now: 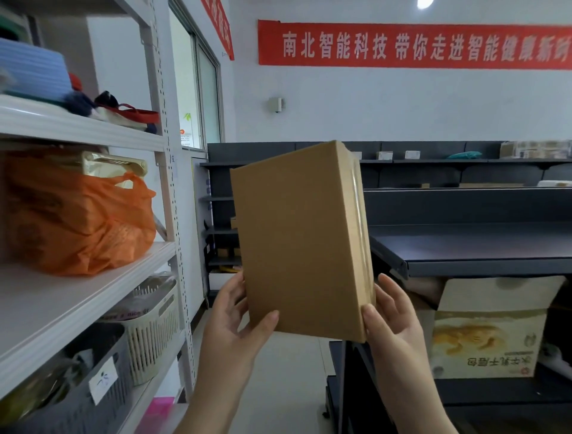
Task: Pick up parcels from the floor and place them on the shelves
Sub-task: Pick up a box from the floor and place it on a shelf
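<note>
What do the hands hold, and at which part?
A brown cardboard box, gripped at its lower corners: left hand at the lower left, right hand at the lower right.

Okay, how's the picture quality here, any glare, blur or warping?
Head view: soft overall; the white shelf and grey basket at left are blurred, uprights bow from the wide angle, a ceiling light blows out, and tape on the cardboard box glints; left hand and right hand read clearly.
</note>
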The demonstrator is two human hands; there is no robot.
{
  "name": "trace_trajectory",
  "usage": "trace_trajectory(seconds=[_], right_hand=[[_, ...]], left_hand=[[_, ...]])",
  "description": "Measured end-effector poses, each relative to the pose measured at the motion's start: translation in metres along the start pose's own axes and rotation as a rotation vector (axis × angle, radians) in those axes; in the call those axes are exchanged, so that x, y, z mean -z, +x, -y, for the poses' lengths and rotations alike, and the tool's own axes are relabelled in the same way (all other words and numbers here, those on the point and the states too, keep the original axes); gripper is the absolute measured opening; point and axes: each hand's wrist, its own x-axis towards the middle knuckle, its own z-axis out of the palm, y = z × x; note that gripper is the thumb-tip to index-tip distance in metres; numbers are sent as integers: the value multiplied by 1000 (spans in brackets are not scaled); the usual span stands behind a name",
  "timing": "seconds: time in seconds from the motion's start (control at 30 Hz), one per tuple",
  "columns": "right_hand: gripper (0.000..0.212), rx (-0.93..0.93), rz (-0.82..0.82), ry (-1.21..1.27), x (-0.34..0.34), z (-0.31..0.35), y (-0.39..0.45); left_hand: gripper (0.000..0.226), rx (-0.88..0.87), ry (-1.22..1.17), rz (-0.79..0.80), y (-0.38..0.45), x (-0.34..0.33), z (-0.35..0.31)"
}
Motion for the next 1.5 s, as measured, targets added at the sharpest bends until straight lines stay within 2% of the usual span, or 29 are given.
trace_trajectory(seconds=[0.2, 0.33, 0.63, 0.83, 0.93, 1.0, 1.23, 1.37, 1.5], right_hand=[[97, -43, 17, -6, 3, -3, 2], [98, -69, 57, 9, 2, -2, 1], [87, 24, 101, 2, -12, 6, -8], [81, 71, 66, -43, -12, 7, -8], [67, 93, 33, -75, -11, 4, -6], [64, 106, 25, -79, -11, 3, -5], [59, 131, 32, -150, -8, -2, -2], [31, 108, 32, -78, -7, 0, -3], [24, 104, -27, -126, -5, -2, 1]], left_hand=[[63, -41, 136, -43, 2, 1, -4], [65, -87, 196, -53, 2, 1, -6], [57, -62, 327, -1, 2, 2, -10], [67, 10, 299, 143, 1, 3, -11], [87, 30, 264, 199, 1, 4, -8], [91, 39, 231, 211, 2, 4, -7], [75, 28, 189, 226, 4, 2, -10], [67, 47, 191, 174, 7, 4, -8], [63, 77, 153, 184, 7, 4, -7]])
